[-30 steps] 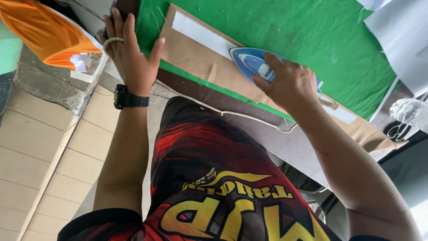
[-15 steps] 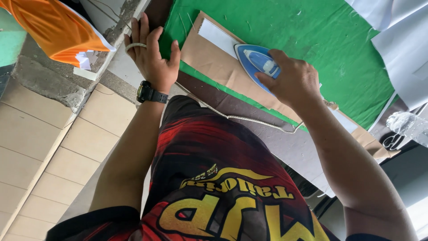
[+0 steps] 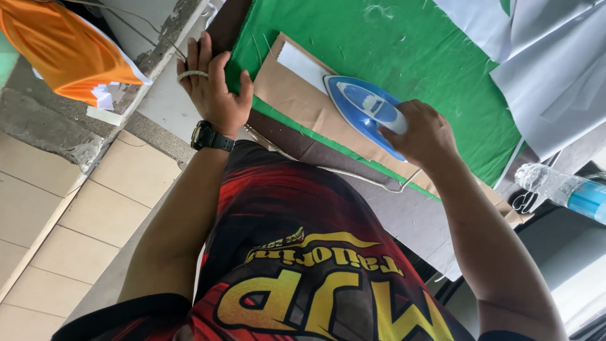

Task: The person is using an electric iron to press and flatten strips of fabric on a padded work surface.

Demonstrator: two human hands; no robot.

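On brown paper [image 3: 297,101], right hand [image 3: 426,132] grips iron [image 3: 363,110].

Blue-white iron [image 3: 363,113] flat on brown paper [image 3: 303,104] over green cloth [image 3: 404,57].

Beige tiled floor [image 3: 107,208] beside rough concrete ledge [image 3: 44,126].

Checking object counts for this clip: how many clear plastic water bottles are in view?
1: a clear plastic water bottle lying at the far right edge, beyond the green cloth. Others may be out of frame.
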